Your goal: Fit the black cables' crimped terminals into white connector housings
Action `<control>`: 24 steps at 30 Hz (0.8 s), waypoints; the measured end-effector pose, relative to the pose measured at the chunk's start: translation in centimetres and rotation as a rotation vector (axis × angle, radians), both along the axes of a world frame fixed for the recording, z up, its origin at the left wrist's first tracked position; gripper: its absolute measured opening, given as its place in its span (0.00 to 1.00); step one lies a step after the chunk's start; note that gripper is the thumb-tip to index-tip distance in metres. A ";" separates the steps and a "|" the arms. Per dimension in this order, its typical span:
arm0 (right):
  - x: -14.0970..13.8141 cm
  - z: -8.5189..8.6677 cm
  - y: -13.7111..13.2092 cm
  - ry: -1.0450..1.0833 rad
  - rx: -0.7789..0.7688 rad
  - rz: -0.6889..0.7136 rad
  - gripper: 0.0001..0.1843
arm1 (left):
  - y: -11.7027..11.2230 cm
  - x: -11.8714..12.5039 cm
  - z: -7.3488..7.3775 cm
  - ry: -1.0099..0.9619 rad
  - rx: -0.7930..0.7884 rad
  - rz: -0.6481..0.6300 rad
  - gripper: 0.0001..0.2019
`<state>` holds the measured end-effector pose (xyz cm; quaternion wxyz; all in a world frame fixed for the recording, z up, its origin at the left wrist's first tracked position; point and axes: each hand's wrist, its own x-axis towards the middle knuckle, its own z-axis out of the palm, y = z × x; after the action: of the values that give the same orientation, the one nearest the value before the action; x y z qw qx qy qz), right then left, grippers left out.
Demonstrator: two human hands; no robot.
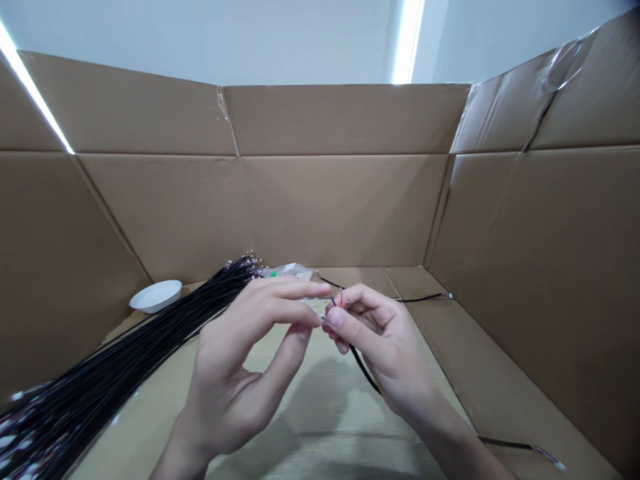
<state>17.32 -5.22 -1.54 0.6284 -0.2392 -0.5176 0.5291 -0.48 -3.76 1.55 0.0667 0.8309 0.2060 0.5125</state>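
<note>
In the middle of the head view, my right hand (383, 340) pinches a black cable (367, 375) between thumb and fingers, close to its end. Thin coloured wires fan out there, with a red wire (341, 299) and a purple one standing up above the thumb. My left hand (255, 353) meets it from the left, thumb and index finger pressed together at a pale thin wire (323, 318). Its other fingers stretch out over the wires. The wire's tip is hidden by the left fingertips. The cable hangs down behind my right hand.
A thick bundle of black cables (145, 353) lies along the left side. Behind it are a white bowl (157, 297) and a clear plastic bag (295, 271). Single cables lie at the back right (425, 298) and front right (507, 443). Cardboard walls (345, 207) surround the work surface.
</note>
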 end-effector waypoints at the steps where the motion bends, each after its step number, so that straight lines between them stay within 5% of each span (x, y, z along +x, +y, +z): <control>1: 0.0 0.0 0.0 -0.006 0.000 -0.002 0.11 | 0.0 0.0 0.0 -0.005 -0.008 0.000 0.14; 24: -0.2 -0.4 0.2 0.135 -0.025 0.039 0.09 | 0.2 -0.1 -0.2 -0.007 -0.063 0.028 0.12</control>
<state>17.13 -5.03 -1.91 0.6485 -0.2009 -0.4720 0.5624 -0.54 -3.58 1.31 0.0866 0.8236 0.2333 0.5096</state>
